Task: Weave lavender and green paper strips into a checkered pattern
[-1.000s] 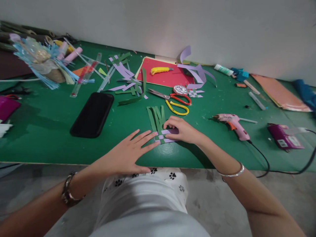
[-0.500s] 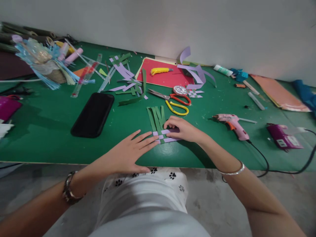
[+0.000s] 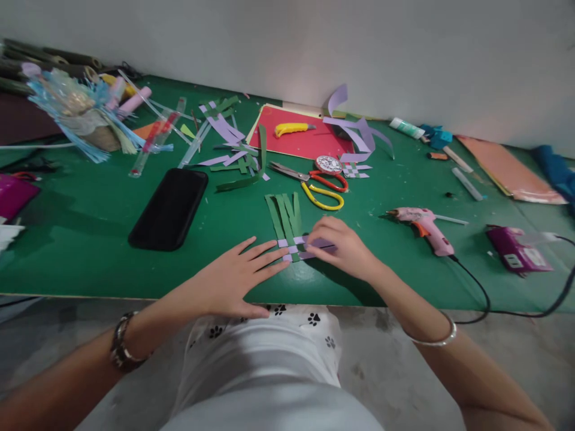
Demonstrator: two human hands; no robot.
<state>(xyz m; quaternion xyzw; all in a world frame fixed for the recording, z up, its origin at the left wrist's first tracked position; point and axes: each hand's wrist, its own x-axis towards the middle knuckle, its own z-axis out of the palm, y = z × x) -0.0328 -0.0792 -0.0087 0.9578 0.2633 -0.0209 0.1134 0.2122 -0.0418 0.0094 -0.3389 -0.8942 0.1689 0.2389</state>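
1. Take the woven paper piece [image 3: 293,249] as the clock's centre, with twelve pointing away from the person; it lies flat on the green counter [image 3: 90,263], near the edge at six.
2. Its lilac strips [image 3: 300,240] run along the nine-to-three line, their ends partly covered at three. Its green strips [image 3: 275,215] fan loose towards twelve, leaning slightly to eleven.
3. The left hand [image 3: 233,272] comes in from eight o'clock, palm down, fingers spread, with fingertips resting on the weave's nine-o'clock edge.
4. The right hand [image 3: 344,245] sits at three, its fingers curled and thumb reaching towards nine, around the lilac ends. I cannot tell whether they pinch a strip.
5. Both hands meet the piece, so neither is clearly nearer overall; the right is nearer the lilac ends.
6. The scissors [image 3: 306,176] lie just past twelve, the phone [image 3: 168,209] between nine and ten, and the pink glue gun [image 3: 433,233] just short of three, beyond the right hand.
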